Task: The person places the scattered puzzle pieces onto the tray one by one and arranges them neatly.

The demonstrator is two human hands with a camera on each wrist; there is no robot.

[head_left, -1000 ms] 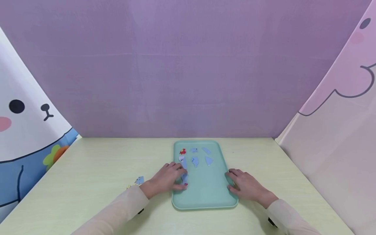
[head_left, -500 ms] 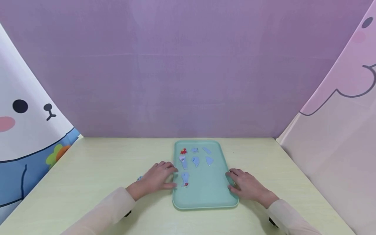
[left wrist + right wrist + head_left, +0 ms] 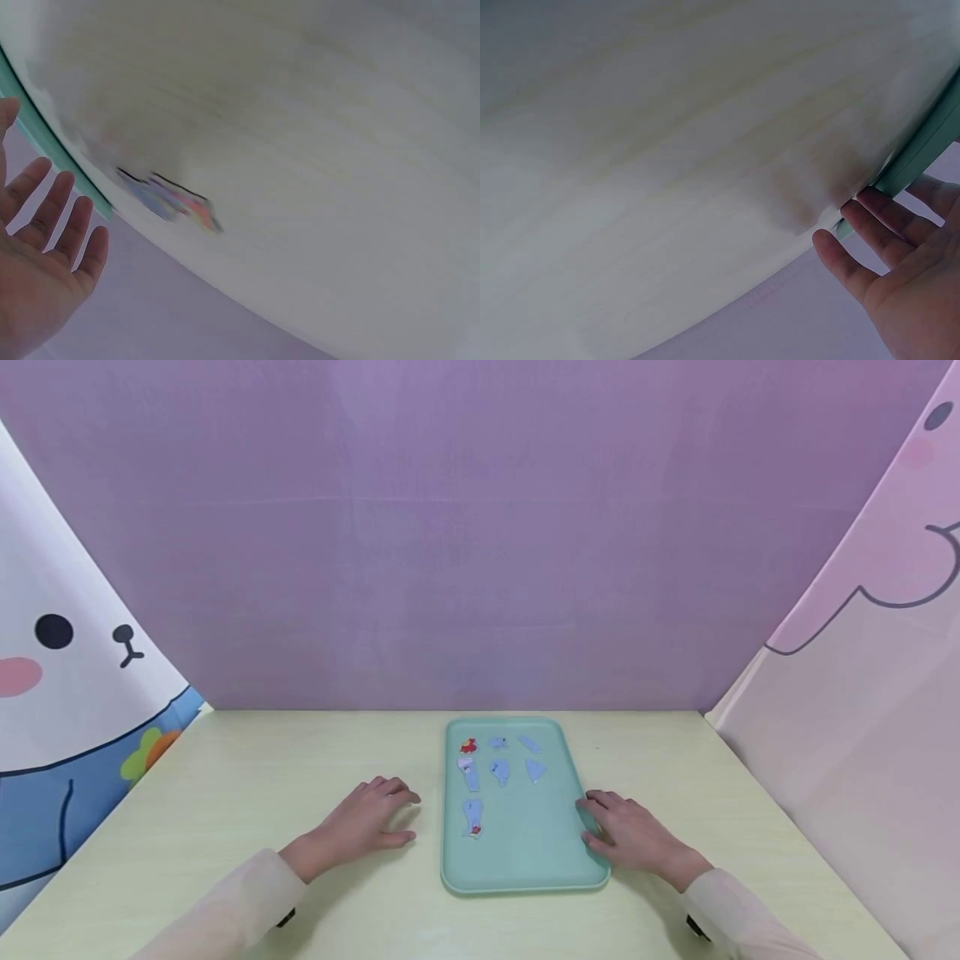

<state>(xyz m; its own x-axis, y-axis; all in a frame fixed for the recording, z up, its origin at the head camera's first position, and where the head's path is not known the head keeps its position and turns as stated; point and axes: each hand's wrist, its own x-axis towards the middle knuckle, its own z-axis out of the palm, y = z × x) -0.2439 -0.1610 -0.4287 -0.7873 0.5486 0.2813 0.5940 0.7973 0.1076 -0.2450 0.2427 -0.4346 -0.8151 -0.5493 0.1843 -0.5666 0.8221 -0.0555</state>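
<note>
A pale green tray (image 3: pixel 525 860) lies on the table with several flat, irregular puzzle-like pieces on it. At its far left is a red and yellow piece (image 3: pixel 468 746); below come a blue piece with a pale top (image 3: pixel 468 774) and a blue piece with a red spot (image 3: pixel 472 818). Blue pieces such as the triangular one (image 3: pixel 535 771) make up the other columns. My left hand (image 3: pixel 356 827) hovers left of the tray, fingers spread, holding nothing. My right hand (image 3: pixel 630 835) rests its fingers against the tray's right rim. Colourful loose pieces (image 3: pixel 169 199) show on the table in the left wrist view.
The pale wooden table (image 3: pixel 300 747) ends at a purple backdrop (image 3: pixel 480 568). Cartoon-printed cloths stand at the left (image 3: pixel 82 677) and right (image 3: pixel 862 693). In the head view, my left hand and forearm hide the loose pieces.
My left hand has drawn back leftward from the tray, uncovering the blue piece with the red spot, which stays on the tray. My right hand has stayed at the rim.
</note>
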